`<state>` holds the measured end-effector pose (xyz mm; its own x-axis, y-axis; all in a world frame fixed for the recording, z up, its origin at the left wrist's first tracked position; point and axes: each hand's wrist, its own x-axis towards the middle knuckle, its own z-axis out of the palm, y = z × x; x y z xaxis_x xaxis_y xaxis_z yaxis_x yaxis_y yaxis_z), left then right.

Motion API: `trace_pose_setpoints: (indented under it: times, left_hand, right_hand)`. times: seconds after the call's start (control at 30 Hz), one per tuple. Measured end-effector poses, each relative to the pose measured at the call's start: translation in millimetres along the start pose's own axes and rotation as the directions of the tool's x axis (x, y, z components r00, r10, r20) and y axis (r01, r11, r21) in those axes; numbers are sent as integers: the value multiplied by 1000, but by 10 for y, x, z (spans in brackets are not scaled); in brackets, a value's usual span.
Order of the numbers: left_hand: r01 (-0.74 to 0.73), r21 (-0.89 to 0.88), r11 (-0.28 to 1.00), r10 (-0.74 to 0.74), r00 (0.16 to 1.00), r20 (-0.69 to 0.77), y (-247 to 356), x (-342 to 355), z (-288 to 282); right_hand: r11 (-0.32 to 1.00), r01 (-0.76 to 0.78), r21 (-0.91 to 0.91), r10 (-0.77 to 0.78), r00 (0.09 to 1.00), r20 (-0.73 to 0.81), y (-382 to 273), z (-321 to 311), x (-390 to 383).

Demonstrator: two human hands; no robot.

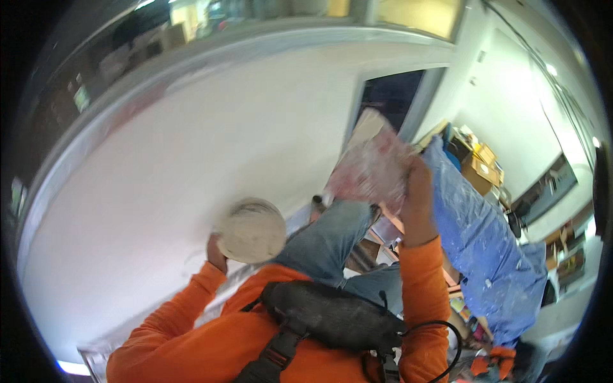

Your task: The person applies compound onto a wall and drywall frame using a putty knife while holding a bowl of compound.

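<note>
My left hand (217, 253) grips the side of a round tub (254, 231) with a pale, plaster-like paste at its top. The tub is in front of the white wall (128, 210), left of my knee. My right hand (418, 191) is raised and closed on the edge of a broad flat reddish piece smeared with white (370, 159). Blur hides exactly what kind of thing it is. A pale section shows at its far corner. It is held above my jeans, apart from the tub.
Paint-spattered blue sheeting (485, 249) drapes over things on my right. Cardboard boxes (482, 169) are piled behind it. A dark, grey-framed opening (393, 96) interrupts the wall ahead. Window panes (418, 14) run above the ledge. Wooden pieces (393, 220) lie near my legs.
</note>
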<state>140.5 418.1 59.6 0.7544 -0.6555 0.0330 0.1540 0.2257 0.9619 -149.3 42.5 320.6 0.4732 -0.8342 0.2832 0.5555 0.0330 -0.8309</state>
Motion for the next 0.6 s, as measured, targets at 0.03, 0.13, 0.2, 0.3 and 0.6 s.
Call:
trace_pose_setpoints:
  times: [0.03, 0.13, 0.2, 0.3, 0.6]
  left_hand:
    - [85, -129, 988, -107, 980, -168, 253, -361, -16]
    - [43, -327, 944, -210, 842, -497, 324, -1407, -697]
    - [42, -394, 918, -291, 746, -599, 244, -1997, -980]
    - [-63, -279, 958, -195, 571, -798, -380, -2885, -1740]
    - [383, 293, 876, -12, 625, -781, -970, -4447, -3119]
  right_hand:
    - [971, 96, -217, -101, 995, -12, -32, -1, 96]
    - [500, 290, -816, -332, 935, 128, -284, 179, 348]
    - [214, 329, -920, -366, 900, 237, -435, 237, 445]
    - [223, 616, -756, -444, 754, 484, -421, 116, 733]
    - [-550, 492, -675, -352, 596, 721, -999, 516, 809]
